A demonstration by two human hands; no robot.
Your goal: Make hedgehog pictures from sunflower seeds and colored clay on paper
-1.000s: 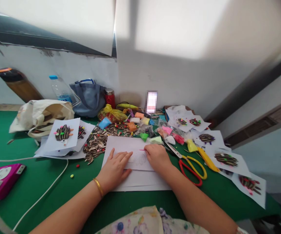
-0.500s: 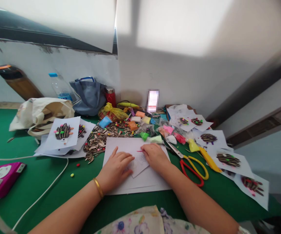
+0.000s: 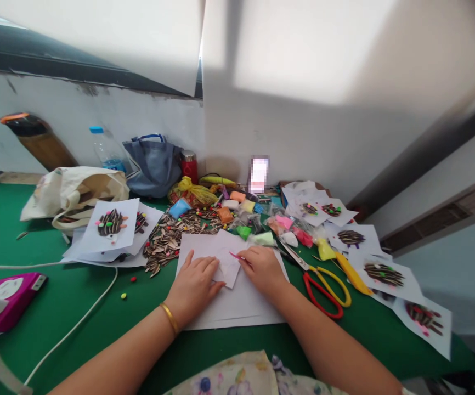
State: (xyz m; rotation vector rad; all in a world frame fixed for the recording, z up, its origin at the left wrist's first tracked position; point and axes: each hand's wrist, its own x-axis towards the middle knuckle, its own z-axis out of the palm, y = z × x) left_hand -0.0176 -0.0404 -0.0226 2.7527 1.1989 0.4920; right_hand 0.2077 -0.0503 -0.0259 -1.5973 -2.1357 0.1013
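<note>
Scissors (image 3: pixel 323 282): lay right of paper (image 3: pixel 258 308)
Seeds (image 3: pixel 165 241): flanked its left
Right fingers (image 3: pixel 249 257): pinched pink stick (image 3: pixel 234 255)
Left fingers (image 3: pixel 207 266): lay spread

Features two hands (image 3: pixel 194 282) (image 3: pixel 263 270), one pink tool (image 3: pixel 236 256), one pair of scissors (image 3: pixel 308 267), two cloth bags (image 3: pixel 155 173) (image 3: pixel 71 186) and one red flask (image 3: pixel 189 167).

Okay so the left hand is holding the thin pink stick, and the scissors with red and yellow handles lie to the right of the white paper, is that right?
Not quite: the head view shows the thin pink stick in the right hand, not the left. The scissors with red and yellow handles do lie to the right of the white paper.
</note>
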